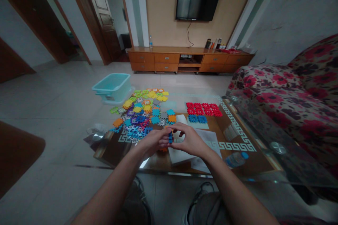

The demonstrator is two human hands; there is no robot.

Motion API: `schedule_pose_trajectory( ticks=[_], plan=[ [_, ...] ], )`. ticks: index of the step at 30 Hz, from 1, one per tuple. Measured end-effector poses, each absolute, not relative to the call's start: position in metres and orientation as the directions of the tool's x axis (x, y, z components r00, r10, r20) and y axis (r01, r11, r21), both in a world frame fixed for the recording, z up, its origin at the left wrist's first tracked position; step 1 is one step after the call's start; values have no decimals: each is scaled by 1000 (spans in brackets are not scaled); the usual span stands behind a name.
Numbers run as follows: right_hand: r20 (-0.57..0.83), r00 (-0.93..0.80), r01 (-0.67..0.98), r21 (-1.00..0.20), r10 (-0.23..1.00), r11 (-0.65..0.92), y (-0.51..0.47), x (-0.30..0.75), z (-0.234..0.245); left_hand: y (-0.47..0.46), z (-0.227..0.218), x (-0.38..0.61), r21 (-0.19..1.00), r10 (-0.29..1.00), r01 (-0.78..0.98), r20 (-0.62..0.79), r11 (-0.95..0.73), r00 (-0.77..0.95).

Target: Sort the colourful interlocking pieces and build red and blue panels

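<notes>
Between my two hands, above the near part of the glass table, is a blue interlocking plastic tile, seen nearly edge-on. My left hand grips it from the left with fingers folded behind. From the right, my right hand pinches it between thumb and fingers. Beyond my left hand spreads a heap of colourful interlocking tiles in blue, yellow, green, orange, white and purple. Past my right hand lie joined red tiles in rows, with blue tiles along their near left side.
White paper lies under my right hand. A plastic bottle with a blue cap rests on its side at the near right. The teal tub stands beyond the heap at the left. A flowered sofa borders the table's right.
</notes>
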State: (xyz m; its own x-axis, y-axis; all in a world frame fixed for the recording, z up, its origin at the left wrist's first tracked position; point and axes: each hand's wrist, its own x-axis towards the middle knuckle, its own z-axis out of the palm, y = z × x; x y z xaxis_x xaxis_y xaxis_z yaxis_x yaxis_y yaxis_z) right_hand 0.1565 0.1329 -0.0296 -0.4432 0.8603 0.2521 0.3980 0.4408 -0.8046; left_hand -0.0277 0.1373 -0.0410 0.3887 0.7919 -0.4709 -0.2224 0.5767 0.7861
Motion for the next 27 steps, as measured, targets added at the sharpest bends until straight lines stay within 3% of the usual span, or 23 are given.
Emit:
schedule_pose_trajectory(
  ticks=[27],
  plan=[
    [239,-432,411,-806,870,426,131,154,-34,138,-46,-27,809,822,-245,-428,534,376]
  ],
)
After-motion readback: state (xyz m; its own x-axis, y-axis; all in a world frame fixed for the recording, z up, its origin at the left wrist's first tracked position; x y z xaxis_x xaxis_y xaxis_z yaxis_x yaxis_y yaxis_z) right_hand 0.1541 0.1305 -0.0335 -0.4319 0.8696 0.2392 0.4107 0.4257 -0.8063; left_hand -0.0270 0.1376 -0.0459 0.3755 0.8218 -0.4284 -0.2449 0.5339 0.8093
